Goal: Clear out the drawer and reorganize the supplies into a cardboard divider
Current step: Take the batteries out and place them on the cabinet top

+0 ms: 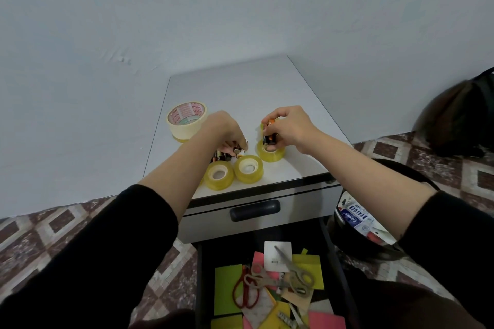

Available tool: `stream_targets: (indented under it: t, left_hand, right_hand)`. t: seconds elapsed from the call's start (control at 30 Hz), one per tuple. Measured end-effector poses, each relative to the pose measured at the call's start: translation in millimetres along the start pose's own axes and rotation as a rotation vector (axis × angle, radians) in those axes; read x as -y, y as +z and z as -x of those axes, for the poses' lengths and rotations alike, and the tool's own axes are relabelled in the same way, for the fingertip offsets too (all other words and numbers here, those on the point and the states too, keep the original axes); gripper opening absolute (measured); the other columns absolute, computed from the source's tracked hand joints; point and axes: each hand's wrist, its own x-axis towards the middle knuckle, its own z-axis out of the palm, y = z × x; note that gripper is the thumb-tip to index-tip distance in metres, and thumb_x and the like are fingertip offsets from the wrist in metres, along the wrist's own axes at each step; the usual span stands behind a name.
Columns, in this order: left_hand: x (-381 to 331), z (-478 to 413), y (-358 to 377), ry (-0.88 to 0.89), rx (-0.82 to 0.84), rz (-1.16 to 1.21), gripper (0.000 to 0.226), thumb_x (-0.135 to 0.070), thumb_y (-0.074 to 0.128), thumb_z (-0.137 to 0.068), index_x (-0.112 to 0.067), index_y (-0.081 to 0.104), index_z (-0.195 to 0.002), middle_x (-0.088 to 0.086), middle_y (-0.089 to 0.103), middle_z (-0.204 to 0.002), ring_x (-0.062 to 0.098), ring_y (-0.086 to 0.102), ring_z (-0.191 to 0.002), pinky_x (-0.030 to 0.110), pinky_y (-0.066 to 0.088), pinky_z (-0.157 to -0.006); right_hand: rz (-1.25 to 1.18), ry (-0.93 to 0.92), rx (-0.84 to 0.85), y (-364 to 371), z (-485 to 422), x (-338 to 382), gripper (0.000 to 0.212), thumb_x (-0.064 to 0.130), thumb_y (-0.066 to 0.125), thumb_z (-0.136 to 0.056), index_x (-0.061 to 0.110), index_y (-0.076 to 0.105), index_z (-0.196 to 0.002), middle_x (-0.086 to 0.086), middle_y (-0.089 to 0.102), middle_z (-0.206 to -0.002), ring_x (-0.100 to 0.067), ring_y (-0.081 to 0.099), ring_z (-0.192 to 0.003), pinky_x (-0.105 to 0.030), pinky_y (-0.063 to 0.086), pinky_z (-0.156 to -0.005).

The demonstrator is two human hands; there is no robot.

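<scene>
Sleeves (pixel 107 248) in black frame our view, and between them the open drawer (pixel 332 254) is far from cleared. It holds red scissors (pixel 244 291), grey scissors (pixel 296 270), a white card (pixel 278 256) and a jumble of coloured notes (pixel 227 288). We see no cardboard divider anywhere, so for now the supplies are only being taken out.

Just right of the drawer stands a dark bin (pixel 347 238) with packaging in it, probably there for rubbish sorted out along the way. Above the open drawer a second one is closed, its black handle (pixel 255 209) facing us.

On the desk (pixel 294 176), near its front edge, two yellow tape rolls (pixel 219 175) lie flat and touching, which stops them rolling. We judge like is being grouped with like.

Our left hand (pixel 227 131) reaches down behind those rolls, fingers curled onto loose batteries (pixel 223 155), seemingly gathering them. Our right hand (pixel 292 128) pinches two batteries (pixel 268 137) just above a third roll (pixel 270 154). Whether they touch it we cannot tell. Perhaps its hollow core is meant as a holder.

Further left, a wide cream tape (pixel 187 117) sits stacked on another yellow roll, saving space. Beyond the desk a dark bag (pixel 459 120) lies on the floor by the wall.
</scene>
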Motion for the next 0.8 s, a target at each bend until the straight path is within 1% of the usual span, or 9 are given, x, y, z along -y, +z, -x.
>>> stream_targets:
  t: [0.07,0.3,0.43,0.5,0.53,0.6,0.67,0.73,0.8]
  left_hand:
    - [0.3,-0.9,-0.2,0.009,-0.016,0.005,0.025,-0.010,0.077,-0.074,0.001,0.055,-0.077,0.013,0.065,-0.074,0.022,0.062,-0.062,0.030,0.054,-0.073]
    - [3.8,1.5,-1.4,0.062,-0.113,-0.031,0.025,-0.013,0.074,-0.079,-0.001,0.054,-0.070,0.010,0.063,-0.064,0.019,0.061,-0.054,0.028,0.055,-0.062]
    - [8.1,0.6,-1.8,0.107,-0.150,-0.050,0.024,-0.014,0.075,-0.077,-0.002,0.057,-0.068,0.010,0.066,-0.066,0.025,0.068,-0.066,0.036,0.058,-0.075]
    - [11.2,-1.8,-0.6,0.148,-0.201,-0.059,0.026,-0.018,0.077,-0.075,-0.003,0.057,-0.068,0.009,0.067,-0.067,0.024,0.070,-0.068,0.036,0.059,-0.073]
    - [12.3,-2.3,-0.2,0.174,-0.241,-0.093,0.030,-0.023,0.078,-0.073,-0.005,0.055,-0.067,0.007,0.066,-0.066,0.023,0.068,-0.066,0.033,0.058,-0.068]
    - [14.6,-2.8,1.5,0.216,-0.310,-0.181,0.043,-0.036,0.079,-0.070,-0.009,0.047,-0.061,0.004,0.057,-0.063,0.021,0.058,-0.065,0.029,0.047,-0.055]
    - [16.1,-2.5,4.4,0.238,-0.315,-0.203,0.053,-0.043,0.079,-0.067,-0.009,0.040,-0.059,0.002,0.046,-0.059,0.020,0.048,-0.064,0.026,0.035,-0.049]
    - [16.5,-3.2,8.4,0.246,-0.295,-0.205,0.055,-0.046,0.078,-0.067,-0.010,0.037,-0.059,0.000,0.039,-0.057,0.017,0.042,-0.060,0.025,0.028,-0.045]
    - [16.2,-3.9,10.5,0.248,-0.294,-0.217,0.055,-0.047,0.077,-0.068,-0.012,0.036,-0.057,0.000,0.039,-0.057,0.015,0.039,-0.055,0.025,0.026,-0.045]
  right_hand:
    - [0.002,0.002,0.002,0.4,0.5,-0.5,0.019,-0.014,0.064,-0.077,0.001,0.065,-0.088,-0.010,0.057,-0.080,-0.029,0.060,-0.061,-0.032,0.056,-0.045]
    - [0.016,0.002,0.004,0.4,1.9,0.9,0.019,-0.014,0.064,-0.077,0.002,0.064,-0.088,-0.010,0.056,-0.079,-0.028,0.059,-0.058,-0.028,0.054,-0.041]
    - [0.035,-0.001,0.000,0.7,1.9,3.1,0.018,-0.012,0.065,-0.077,0.003,0.063,-0.086,-0.011,0.057,-0.078,-0.029,0.059,-0.053,-0.031,0.056,-0.045]
    - [0.035,-0.002,-0.002,0.7,2.9,3.7,0.018,-0.012,0.065,-0.077,0.003,0.063,-0.086,-0.011,0.057,-0.079,-0.029,0.060,-0.054,-0.030,0.056,-0.045]
    - [0.034,-0.002,-0.003,0.7,3.7,3.8,0.018,-0.012,0.065,-0.077,0.003,0.063,-0.086,-0.011,0.057,-0.079,-0.029,0.060,-0.056,-0.030,0.056,-0.044]
    - [0.032,0.000,-0.001,0.9,4.8,3.2,0.017,-0.012,0.065,-0.077,0.003,0.064,-0.086,-0.010,0.057,-0.080,-0.028,0.060,-0.062,-0.028,0.055,-0.043]
    - [0.035,0.003,-0.002,1.0,5.9,2.7,0.017,-0.012,0.065,-0.077,0.002,0.064,-0.087,-0.009,0.057,-0.080,-0.027,0.060,-0.066,-0.028,0.055,-0.042]
    - [0.039,0.007,-0.005,0.8,7.0,2.8,0.018,-0.012,0.065,-0.077,0.002,0.065,-0.089,-0.007,0.056,-0.080,-0.026,0.060,-0.066,-0.029,0.056,-0.044]
    - [0.048,0.006,-0.007,0.0,7.6,3.6,0.018,-0.012,0.065,-0.077,0.002,0.065,-0.089,-0.007,0.056,-0.080,-0.026,0.061,-0.065,-0.030,0.056,-0.044]
